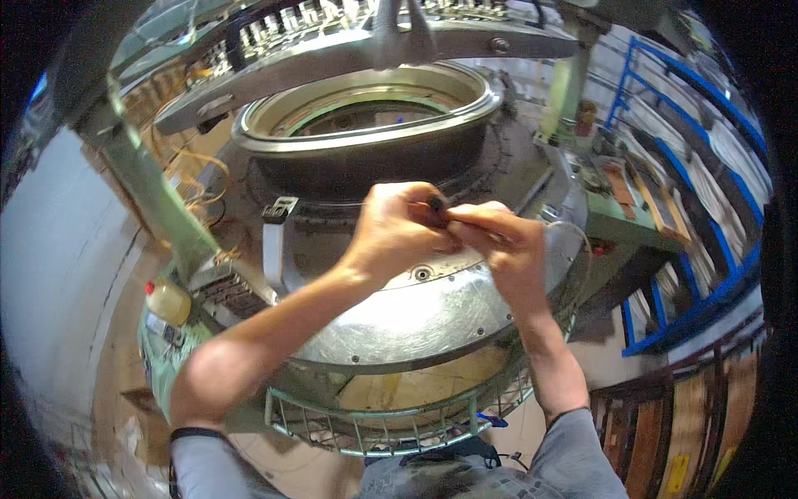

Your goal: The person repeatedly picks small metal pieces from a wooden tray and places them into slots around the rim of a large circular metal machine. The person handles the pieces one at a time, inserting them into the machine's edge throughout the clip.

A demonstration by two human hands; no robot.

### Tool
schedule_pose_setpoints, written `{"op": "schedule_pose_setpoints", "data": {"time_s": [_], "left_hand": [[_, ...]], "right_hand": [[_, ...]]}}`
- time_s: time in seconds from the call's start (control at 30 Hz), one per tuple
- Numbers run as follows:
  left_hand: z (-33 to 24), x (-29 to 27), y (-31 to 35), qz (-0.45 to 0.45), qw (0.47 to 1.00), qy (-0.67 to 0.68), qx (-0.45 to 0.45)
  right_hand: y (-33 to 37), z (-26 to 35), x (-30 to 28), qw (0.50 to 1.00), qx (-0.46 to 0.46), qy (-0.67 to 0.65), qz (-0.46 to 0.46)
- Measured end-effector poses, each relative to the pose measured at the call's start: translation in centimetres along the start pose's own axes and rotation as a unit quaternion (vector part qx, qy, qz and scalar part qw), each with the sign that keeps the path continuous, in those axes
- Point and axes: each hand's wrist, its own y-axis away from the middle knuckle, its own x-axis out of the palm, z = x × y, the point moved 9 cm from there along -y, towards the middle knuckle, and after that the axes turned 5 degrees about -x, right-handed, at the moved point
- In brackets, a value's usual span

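Observation:
My left hand [395, 223] is closed, with its fingers curled around a small dark piece [435, 205] whose kind I cannot make out. Right beside it, my right hand [505, 239] makes a pinch, its fingertips touching or nearly touching that dark piece. Whatever lies between the right fingertips is too small to name. Both hands are held above the polished metal rim plate [391, 324] of a large round machine. Behind them rises the machine's dark drum, topped by a shiny metal ring [266, 150].
A curved metal beam [316, 60] crosses above the ring, between green posts [154, 183]. At left stands a bottle with a red cap [169, 302]. A green side table [619, 212] holds loose parts at right, before a blue rack [665, 158]. A wire guard [374, 432] curves below.

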Motion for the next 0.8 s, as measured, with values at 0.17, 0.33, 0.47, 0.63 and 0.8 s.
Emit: {"op": "schedule_pose_setpoints", "data": {"time_s": [0.17, 0.33, 0.47, 0.63, 0.8], "left_hand": [[-2.4, -5.8, 0.8, -0.023, 0.997, 0.065, -0.034], [-4.3, -10.6, -1.2, -0.057, 0.998, 0.001, -0.019], [-3.7, -14.2, -4.7, -0.064, 0.996, 0.036, -0.048], [-3.5, -16.6, -7.8, -0.014, 0.997, 0.077, -0.001], [-5.5, -17.2, -7.0, -0.066, 0.913, -0.359, 0.181]], "right_hand": [[-4.3, -0.6, 4.3, 0.997, 0.036, -0.069, 0.02], [-9.4, -3.1, 9.0, 0.936, 0.124, -0.307, 0.123], [-14.5, -4.3, 10.0, 0.946, 0.116, -0.264, 0.148], [-18.9, -4.7, 11.2, 0.963, 0.069, -0.162, 0.203], [-20.1, -7.9, 11.5, 0.96, 0.126, -0.014, 0.25]]}}
